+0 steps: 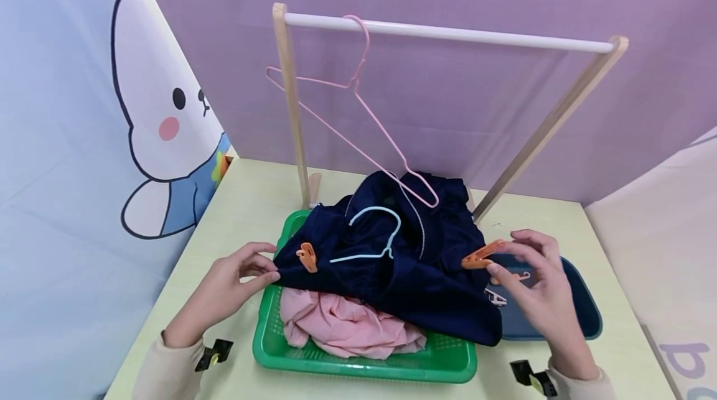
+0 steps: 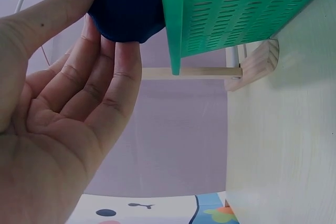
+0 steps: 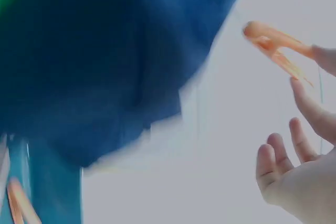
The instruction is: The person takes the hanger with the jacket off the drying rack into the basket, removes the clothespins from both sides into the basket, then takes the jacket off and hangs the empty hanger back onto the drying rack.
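Observation:
A dark navy garment lies spread over the green basket, with a light blue hanger partly showing at its middle. My left hand pinches the garment's left corner between thumb and fingers; the left wrist view shows the navy cloth between them. An orange clothespin sits on the garment near that hand. On the other side my right hand pinches a second orange clothespin by its handles, its nose pointing toward the garment's right part.
Pink cloth lies in the green basket. A dark blue tray with several clothespins stands at right. Behind, a wooden rack with a white rail carries a pink hanger, whose lower end overlaps the garment in the head view.

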Motion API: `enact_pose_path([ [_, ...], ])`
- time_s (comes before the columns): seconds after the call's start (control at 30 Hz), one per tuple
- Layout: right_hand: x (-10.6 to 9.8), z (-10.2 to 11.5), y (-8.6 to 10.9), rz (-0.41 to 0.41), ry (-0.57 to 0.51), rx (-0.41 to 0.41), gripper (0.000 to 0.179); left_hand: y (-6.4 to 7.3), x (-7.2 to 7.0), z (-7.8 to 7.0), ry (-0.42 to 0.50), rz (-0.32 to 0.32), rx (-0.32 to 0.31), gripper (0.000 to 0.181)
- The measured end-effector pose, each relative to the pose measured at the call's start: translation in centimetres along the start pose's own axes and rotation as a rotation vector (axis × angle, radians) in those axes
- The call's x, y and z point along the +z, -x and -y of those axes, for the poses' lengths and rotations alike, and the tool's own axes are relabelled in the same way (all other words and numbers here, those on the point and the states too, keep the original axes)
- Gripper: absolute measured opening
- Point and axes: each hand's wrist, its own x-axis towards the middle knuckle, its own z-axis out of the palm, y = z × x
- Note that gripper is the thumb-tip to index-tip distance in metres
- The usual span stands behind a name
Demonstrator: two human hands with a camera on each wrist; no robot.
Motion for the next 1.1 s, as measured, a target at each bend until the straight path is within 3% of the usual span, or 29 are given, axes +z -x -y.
enact_pose_path([
  [0.13,-1.7,-2.2,0.0,0.004,0.25,0.007,0.032,0.0,0.0,0.1,-0.018,-0.001,-0.011,0.04],
  [0.2,-2.4,-3.4,0.1,0.027,0.317,0.041,0.03,0.0,0.0,0.1,-0.027,-0.004,-0.01,0.04],
  [0.43,-3.5,-7.5,0.7,0.081,0.423,0.125,0.029,0.0,0.0,0.2,-0.04,-0.011,-0.014,0.04],
  [0.6,-3.8,-9.2,1.3,0.115,0.465,0.181,0.033,0.0,0.1,0.1,-0.037,-0.006,-0.026,0.04],
  [0.9,-4.0,-9.5,1.8,0.091,0.492,0.205,0.036,0.0,0.1,0.2,-0.04,-0.012,-0.017,0.04],
  [1.1,-3.4,-6.6,1.2,0.063,0.473,0.159,0.032,0.0,0.1,0.2,-0.04,-0.019,-0.013,0.04],
])
